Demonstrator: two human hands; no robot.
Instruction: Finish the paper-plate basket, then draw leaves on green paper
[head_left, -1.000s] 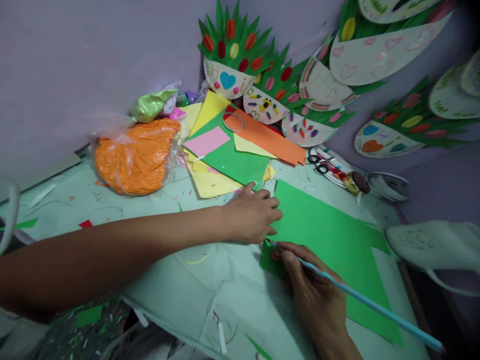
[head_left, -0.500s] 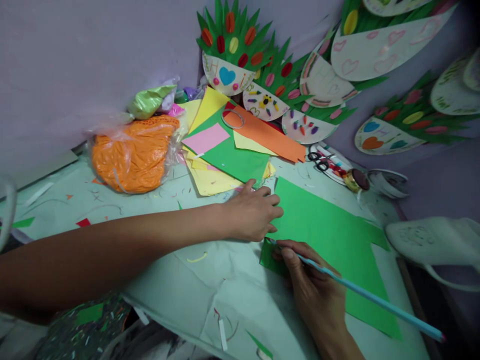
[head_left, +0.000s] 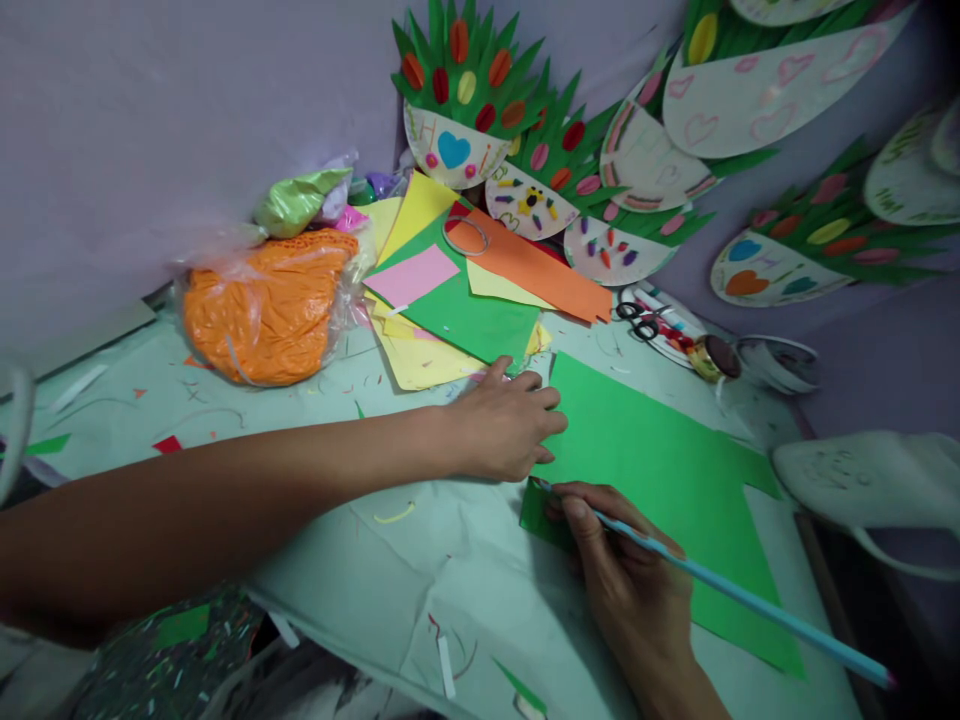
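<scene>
My right hand [head_left: 630, 560] is closed around a long light blue pencil [head_left: 750, 597]. Its tip touches a small dark green piece [head_left: 537, 515] at the near left of a large green paper [head_left: 660, 450]. My left hand [head_left: 510, 425] lies palm down with fingers spread on the left edge of the large paper, and nothing shows in it. Part of the small piece is hidden under my right hand.
Behind my left hand lie stacked coloured papers [head_left: 487, 315] and an orange bag [head_left: 262, 310]. Black scissors [head_left: 637, 322], tape rolls [head_left: 712, 358] and a white chair-like object [head_left: 862, 480] are at the right. Paper baskets [head_left: 457, 150] hang on the wall.
</scene>
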